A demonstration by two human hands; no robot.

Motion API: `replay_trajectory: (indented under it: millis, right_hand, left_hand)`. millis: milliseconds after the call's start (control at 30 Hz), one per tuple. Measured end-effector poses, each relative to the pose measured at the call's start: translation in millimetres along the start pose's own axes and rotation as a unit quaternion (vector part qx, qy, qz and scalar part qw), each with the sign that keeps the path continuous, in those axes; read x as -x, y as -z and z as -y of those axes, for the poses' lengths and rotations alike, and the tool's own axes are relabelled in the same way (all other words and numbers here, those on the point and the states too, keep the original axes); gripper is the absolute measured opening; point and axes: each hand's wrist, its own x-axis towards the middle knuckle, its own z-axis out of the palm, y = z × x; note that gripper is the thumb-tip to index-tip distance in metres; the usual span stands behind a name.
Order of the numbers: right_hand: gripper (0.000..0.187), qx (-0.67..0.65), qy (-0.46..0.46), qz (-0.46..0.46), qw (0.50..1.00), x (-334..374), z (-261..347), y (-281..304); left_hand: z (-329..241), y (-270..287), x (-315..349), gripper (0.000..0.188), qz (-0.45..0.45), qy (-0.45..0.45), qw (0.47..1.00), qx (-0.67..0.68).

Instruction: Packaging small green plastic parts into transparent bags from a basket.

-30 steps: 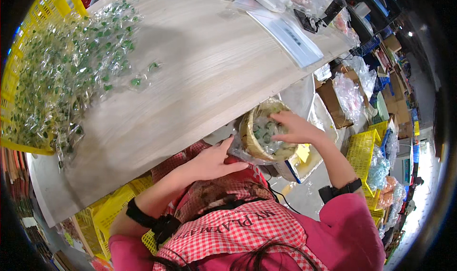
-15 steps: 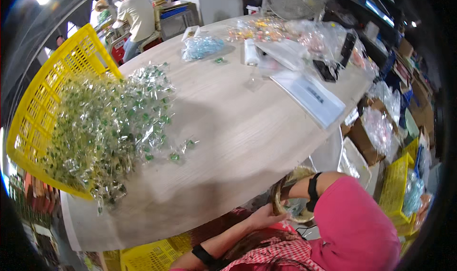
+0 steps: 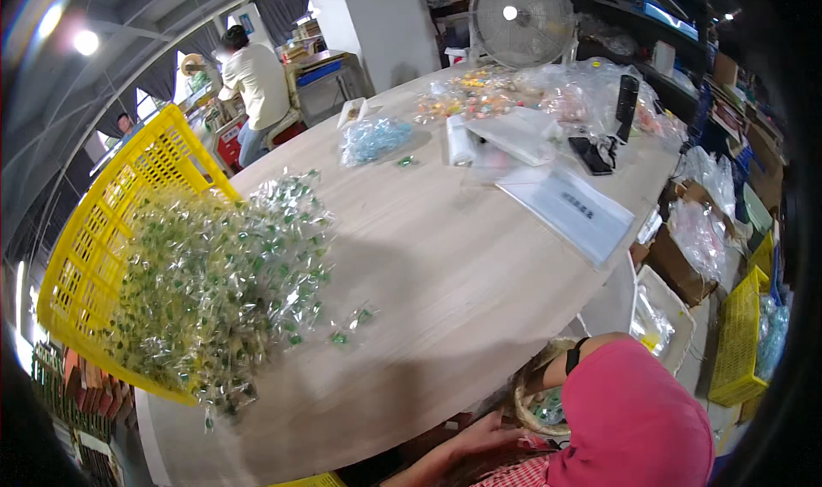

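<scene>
While the view tilts up across the room, the woven basket (image 3: 541, 401) sits low in the frame's lower right, below the bench (image 3: 462, 290) edge, with small wrapped pieces inside it. A yellow crate (image 3: 103, 239) lies tipped on its side at the left of the frame, and a heap of green sweets in clear wrappers (image 3: 218, 290) spills from it over the pale wood. At the upper middle lie a bag of blue-wrapped sweets (image 3: 375, 138), a white roll, a flat white folder (image 3: 569, 213), a phone and clear bags of mixed sweets. A fan (image 3: 521, 16) stands behind them. Yellow crates and cartons crowd the floor at the right edge. A person in a white shirt (image 3: 255, 85) sits with their back turned at the upper left.

The left hand (image 3: 484, 436) rests at the bottom edge, touching the basket's near rim; I cannot tell how its grip stands. The right hand is hidden behind the pink sleeve (image 3: 629, 418), its wrist reaching to the basket, so its grip cannot be told either.
</scene>
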Motion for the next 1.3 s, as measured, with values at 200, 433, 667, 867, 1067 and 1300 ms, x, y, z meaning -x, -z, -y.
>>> replay_trajectory:
  millis: [200, 433, 667, 867, 1067, 1300]
  right_hand:
    - [0.055, -0.042, -0.006, 0.027, 0.999, 46, -23, -48]
    - [0.025, -0.509, 0.013, -0.436, 0.742, 183, -6, -68]
    - [0.039, -0.626, -0.002, -0.634, 0.455, 115, -98, -214]
    - [0.042, -0.725, 0.106, -0.538, 0.417, 90, -111, -222]
    - [0.039, -0.717, 0.131, -0.539, 0.422, 89, -110, -213]
    - [0.032, -0.661, 0.135, -0.632, 0.382, 126, -74, -213]
  left_hand:
    - [69, 19, -5, 0.066, 0.017, 0.205, 0.978, 0.030]
    - [234, 48, -20, 0.037, -0.201, 0.019, 0.896, -0.395]
    - [-1, -17, 9, 0.026, -0.155, 0.006, 0.897, -0.414]
    - [16, -16, 25, 0.027, -0.210, -0.024, 0.885, -0.415]
    - [112, 8, -2, 0.033, -0.147, 0.024, 0.950, -0.274]
    - [102, -29, -23, 0.030, 0.001, -0.041, 0.964, -0.264]
